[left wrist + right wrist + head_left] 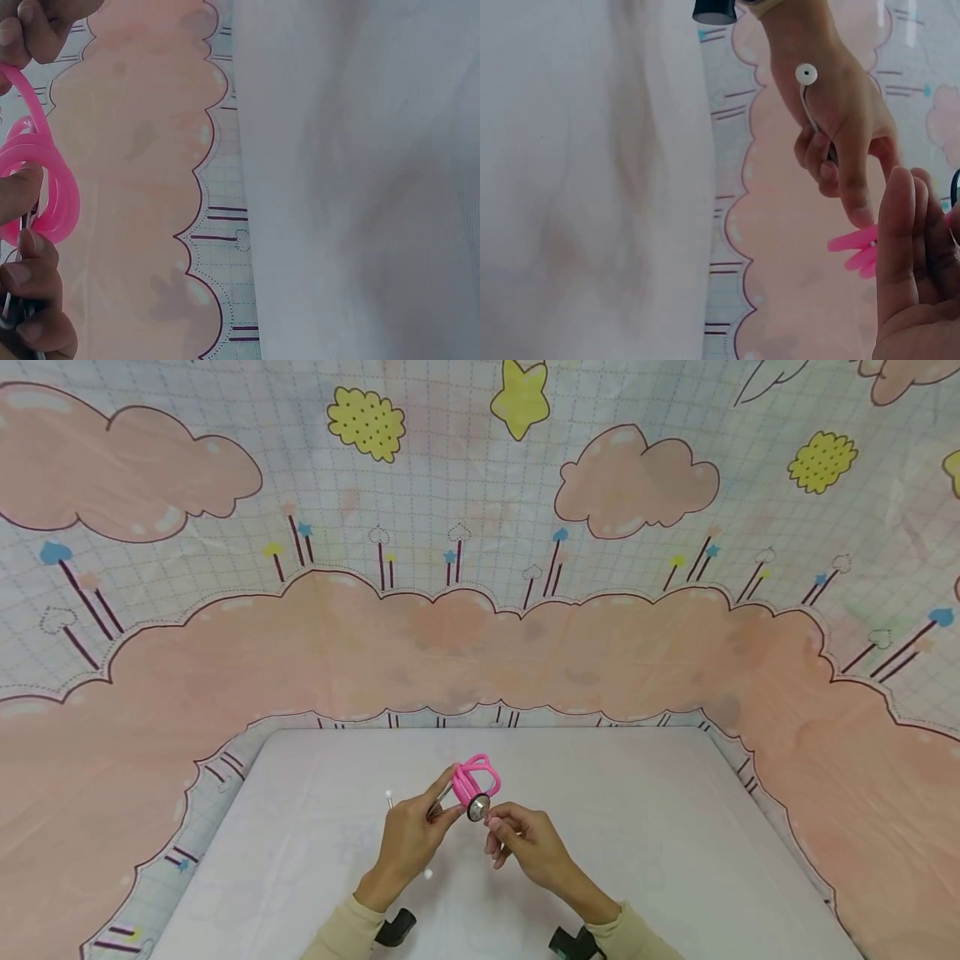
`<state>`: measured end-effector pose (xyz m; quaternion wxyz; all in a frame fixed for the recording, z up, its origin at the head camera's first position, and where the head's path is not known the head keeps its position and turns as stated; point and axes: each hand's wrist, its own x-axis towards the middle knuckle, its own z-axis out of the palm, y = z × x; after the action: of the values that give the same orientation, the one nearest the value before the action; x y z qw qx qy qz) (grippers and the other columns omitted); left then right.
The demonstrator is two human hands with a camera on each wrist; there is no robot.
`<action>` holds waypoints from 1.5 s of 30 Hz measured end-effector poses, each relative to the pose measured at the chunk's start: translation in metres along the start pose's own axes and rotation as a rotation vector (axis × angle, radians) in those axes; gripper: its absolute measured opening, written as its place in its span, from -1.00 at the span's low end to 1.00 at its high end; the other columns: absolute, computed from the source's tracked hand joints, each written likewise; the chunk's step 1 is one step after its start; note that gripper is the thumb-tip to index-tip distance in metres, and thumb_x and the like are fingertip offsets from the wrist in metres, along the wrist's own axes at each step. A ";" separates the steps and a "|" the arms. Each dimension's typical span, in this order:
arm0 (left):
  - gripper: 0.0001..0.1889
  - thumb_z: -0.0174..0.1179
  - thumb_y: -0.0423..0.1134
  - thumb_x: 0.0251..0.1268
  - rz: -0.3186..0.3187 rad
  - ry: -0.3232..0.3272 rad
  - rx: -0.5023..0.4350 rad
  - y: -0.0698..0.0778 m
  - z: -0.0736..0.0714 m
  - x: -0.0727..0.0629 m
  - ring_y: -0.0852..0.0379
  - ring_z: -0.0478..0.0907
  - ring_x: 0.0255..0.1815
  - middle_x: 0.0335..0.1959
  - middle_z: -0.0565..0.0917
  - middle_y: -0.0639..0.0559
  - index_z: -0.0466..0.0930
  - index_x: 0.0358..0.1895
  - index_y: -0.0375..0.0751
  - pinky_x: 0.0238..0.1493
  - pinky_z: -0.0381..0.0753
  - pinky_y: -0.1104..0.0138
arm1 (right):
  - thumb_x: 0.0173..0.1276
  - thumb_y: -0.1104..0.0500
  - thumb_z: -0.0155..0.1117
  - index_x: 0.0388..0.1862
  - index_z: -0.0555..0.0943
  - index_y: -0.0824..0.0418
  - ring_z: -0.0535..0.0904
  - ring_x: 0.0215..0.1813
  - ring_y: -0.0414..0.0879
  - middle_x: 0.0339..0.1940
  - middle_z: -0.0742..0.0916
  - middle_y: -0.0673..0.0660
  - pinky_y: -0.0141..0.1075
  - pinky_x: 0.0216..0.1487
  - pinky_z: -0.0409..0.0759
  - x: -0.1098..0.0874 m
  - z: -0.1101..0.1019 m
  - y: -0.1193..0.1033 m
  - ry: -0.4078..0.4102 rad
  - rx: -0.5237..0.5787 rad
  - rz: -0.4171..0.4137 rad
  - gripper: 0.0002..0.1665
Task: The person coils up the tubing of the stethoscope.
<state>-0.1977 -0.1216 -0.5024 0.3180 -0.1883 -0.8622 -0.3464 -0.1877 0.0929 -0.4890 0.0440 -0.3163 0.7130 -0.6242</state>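
Observation:
A stethoscope with pink tubing is looped into a coil between the hands, above the white table. My left hand grips the coil and the metal ear tubes, its thumb inside the loop in the left wrist view. White ear tips stick out from this hand; one ear tip shows clearly in the right wrist view. The round silver chest piece with its black rim faces up. My right hand pinches it at the edge with thumb and forefinger, the other fingers loosely bent.
The white table lies under both hands. Behind it hangs a cloth printed with pink clouds and stars. Black devices sit at the wrists, by the beige sleeves.

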 end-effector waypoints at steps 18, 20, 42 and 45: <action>-0.24 0.53 -0.18 -0.07 0.094 0.094 0.066 0.002 0.005 -0.004 0.49 0.08 -0.65 -0.74 0.29 0.28 0.50 0.34 0.05 -0.61 0.08 0.63 | 0.58 0.29 -0.06 -0.23 0.52 0.46 0.49 -0.65 -0.27 -0.61 0.61 0.48 -0.32 -0.59 0.60 0.002 0.001 -0.009 0.093 0.011 0.147 -0.73; -0.23 0.54 -0.18 -0.08 0.108 0.100 0.075 0.002 0.005 -0.004 0.48 0.09 -0.65 -0.74 0.31 0.27 0.50 0.34 0.05 -0.61 0.09 0.62 | 0.57 0.30 -0.04 -0.25 0.50 0.46 0.48 -0.66 -0.26 -0.62 0.61 0.49 -0.35 -0.59 0.58 0.003 0.001 -0.016 0.100 0.010 0.163 -0.74; -0.28 0.54 -0.19 -0.07 0.158 0.109 0.075 0.014 0.009 -0.005 0.50 0.09 -0.64 -0.75 0.33 0.25 0.54 0.30 0.01 -0.60 0.09 0.65 | 0.53 0.25 0.07 -0.31 0.51 0.38 0.46 -0.67 -0.24 -0.64 0.61 0.43 -0.37 -0.60 0.56 0.005 0.006 -0.030 0.299 0.012 0.217 -0.78; -0.28 0.53 -0.19 -0.06 0.150 0.103 0.070 0.014 0.010 -0.005 0.51 0.07 -0.64 -0.76 0.31 0.26 0.54 0.31 0.03 -0.59 0.06 0.66 | 0.52 0.26 0.08 -0.31 0.52 0.35 0.46 -0.68 -0.24 -0.66 0.62 0.39 -0.37 -0.62 0.55 0.005 0.008 -0.025 0.344 0.002 0.213 -0.80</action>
<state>-0.1905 -0.1056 -0.5049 0.3936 -0.2230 -0.8397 -0.3003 -0.1782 0.0832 -0.4656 -0.0125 -0.1277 0.7388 -0.6616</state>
